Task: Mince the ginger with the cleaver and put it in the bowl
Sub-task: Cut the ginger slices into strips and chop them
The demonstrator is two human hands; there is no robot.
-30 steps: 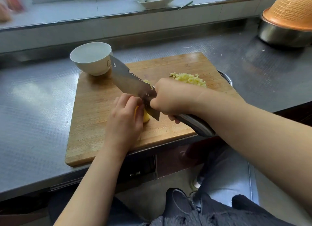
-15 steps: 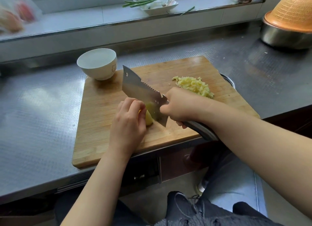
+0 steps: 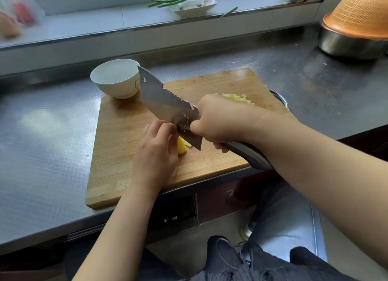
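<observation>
A yellow piece of ginger [image 3: 181, 148] lies on the wooden cutting board [image 3: 119, 137], mostly hidden under my left hand [image 3: 156, 154], which pins it with curled fingers. My right hand [image 3: 218, 121] grips the cleaver [image 3: 165, 104] at the handle; the blade is tilted, its heel just above the ginger and its tip raised toward the bowl. A pile of minced ginger [image 3: 239, 97] shows behind my right hand. The white bowl [image 3: 116, 81] stands empty at the board's far left corner.
The board sits on a steel counter [image 3: 42, 133] near its front edge. A steel basin topped by an orange colander [image 3: 357, 26] stands far right. A white dish with green stalks [image 3: 193, 4] rests on the back ledge. A metal rim [image 3: 280, 99] peeks from under the board's right side.
The cleaver came down onto the ginger half a second ago and has now lifted again, tip raised. My left hand stays on the ginger. The camera view shifted slightly.
</observation>
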